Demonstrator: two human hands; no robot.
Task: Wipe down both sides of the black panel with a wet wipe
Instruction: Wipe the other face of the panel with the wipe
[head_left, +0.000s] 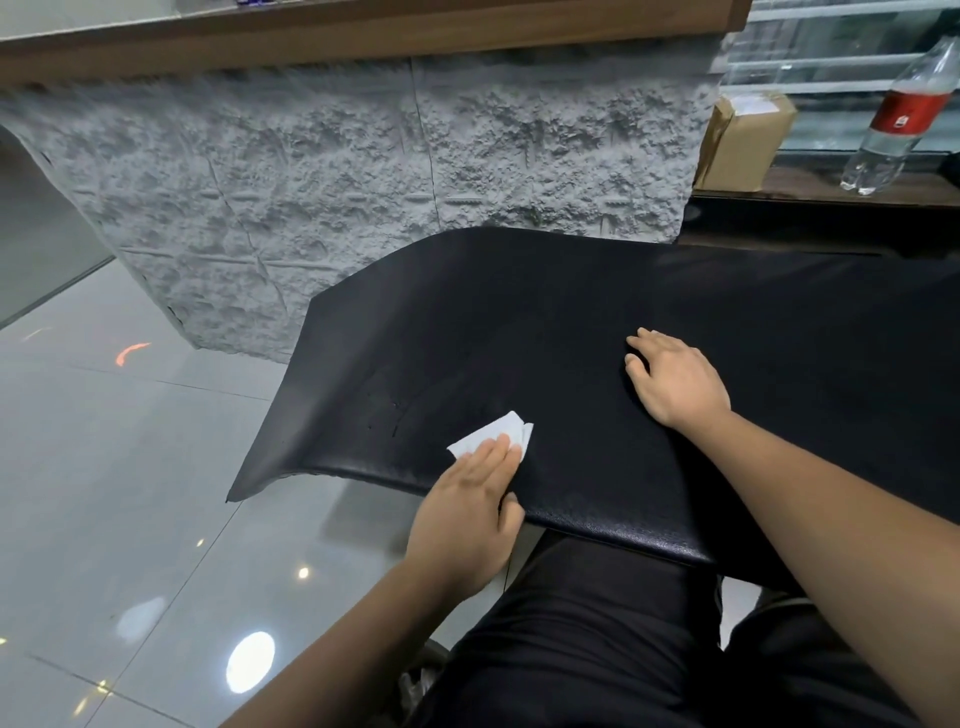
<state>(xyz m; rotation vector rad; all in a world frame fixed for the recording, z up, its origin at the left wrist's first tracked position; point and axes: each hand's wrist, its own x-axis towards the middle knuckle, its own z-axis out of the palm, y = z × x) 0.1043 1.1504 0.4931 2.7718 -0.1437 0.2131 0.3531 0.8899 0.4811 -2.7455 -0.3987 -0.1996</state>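
Observed: the black panel lies across the seated person's lap, upper face showing. Its left end overhangs the tiled floor with nothing under it, and the near left corner droops. Its far right runs toward a dark ledge; whether it rests on that ledge cannot be confirmed from this view.

Left hand: fingers straight and held together, pressing the folded wet wipe flat onto the panel just inside the near edge. Right hand: laid palm-down on the panel's middle, fingers loosely apart, gripping nothing.

Assessment: wiping of the upper face is in progress; the underside has yet to be done.

Risks:
- Pressure on the unsupported left end could bend the panel further or tip it off the lap; only the right hand's weight counters this.
- The wipe is merely pressed, not pinched, so a stroke past the near edge could drop it on the floor and foul it.
- A few small marks near the wipe may be missed if strokes do not overlap.
- Turning the panel over risks striking the grey textured wall close behind it
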